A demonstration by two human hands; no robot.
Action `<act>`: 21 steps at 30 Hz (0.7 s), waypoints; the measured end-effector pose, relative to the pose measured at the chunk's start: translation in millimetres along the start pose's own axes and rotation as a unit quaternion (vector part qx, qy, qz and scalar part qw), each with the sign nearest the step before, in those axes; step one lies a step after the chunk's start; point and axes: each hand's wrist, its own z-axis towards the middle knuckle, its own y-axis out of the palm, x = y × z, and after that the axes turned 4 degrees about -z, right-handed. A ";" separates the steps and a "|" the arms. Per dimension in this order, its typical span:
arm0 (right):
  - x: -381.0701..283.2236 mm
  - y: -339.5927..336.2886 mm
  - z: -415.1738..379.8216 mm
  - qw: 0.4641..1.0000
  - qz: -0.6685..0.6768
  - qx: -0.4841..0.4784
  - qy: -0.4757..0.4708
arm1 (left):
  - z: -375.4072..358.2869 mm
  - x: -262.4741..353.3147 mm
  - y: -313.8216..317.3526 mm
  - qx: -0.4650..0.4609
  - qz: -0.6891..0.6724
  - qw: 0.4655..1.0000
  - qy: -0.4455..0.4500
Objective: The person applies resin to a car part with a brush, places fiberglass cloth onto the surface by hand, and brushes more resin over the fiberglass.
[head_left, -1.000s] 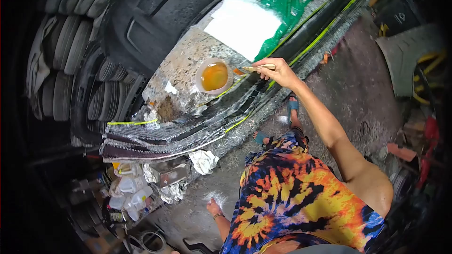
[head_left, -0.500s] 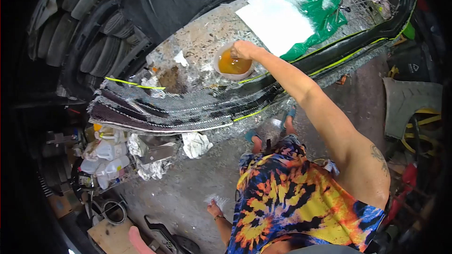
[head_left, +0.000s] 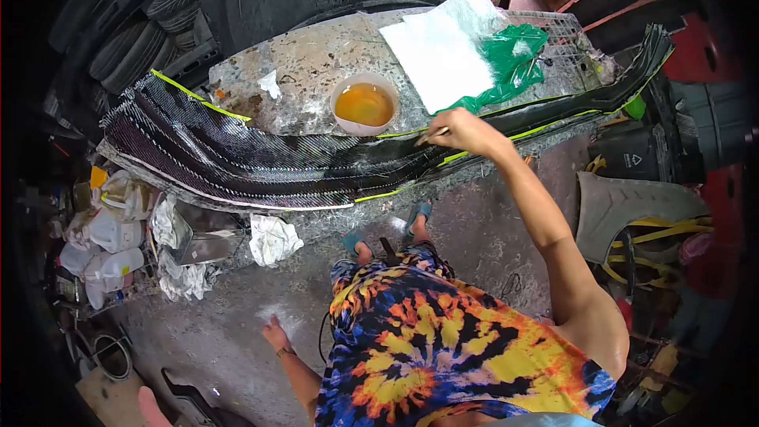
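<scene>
Right grip (head_left: pixel 466 130) closed around a brush (head_left: pixel 432 136), bristle end pointing left and down onto the dark woven carbon-fibre panel (head_left: pixel 261 160) that lies long across the surface (head_left: pixel 316 63). Tip touching the glossy stretch of weave just below the resin cup (head_left: pixel 364 104). Left grip (head_left: pixel 274 335) hanging low beside the hip, well apart from the work, something pale and fibrous at the fingers; whether closed on it, cannot tell.

Step in hand, by the look of it: brushing amber resin into the cloth, a loaded brush just set to the weave. Next move likely calling for even strokes along the panel toward the duller, dry-looking left end, without lifting the weave or dragging the yellow-green edge tape (head_left: pixel 202 101), then a return to the cup close at hand.

Outward: white sheet (head_left: pixel 443 51) and green plastic bag (head_left: pixel 510 63) beyond the cup on the speckled surface; crumpled rags (head_left: pixel 273 239) and plastic jugs (head_left: pixel 107 249) below the left end; concrete floor (head_left: pixel 237 324) underfoot.

Against half a second earlier: then dipped in the cup, now out of it and down on the panel to the right of the cup. Left grip low at the side, as before.
</scene>
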 end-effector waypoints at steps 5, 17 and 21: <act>-22.4 1.1 20.6 0.998 0.011 0.057 0.024 | 15.8 20.0 6.8 -0.026 -0.066 0.997 0.023; -19.0 -8.1 25.5 0.996 -0.054 0.024 -0.073 | -8.4 -51.3 11.1 -0.005 -0.079 0.995 -0.053; -16.1 -28.8 50.2 0.998 -0.005 0.058 0.035 | -8.1 -63.8 17.3 0.059 -0.101 0.993 -0.003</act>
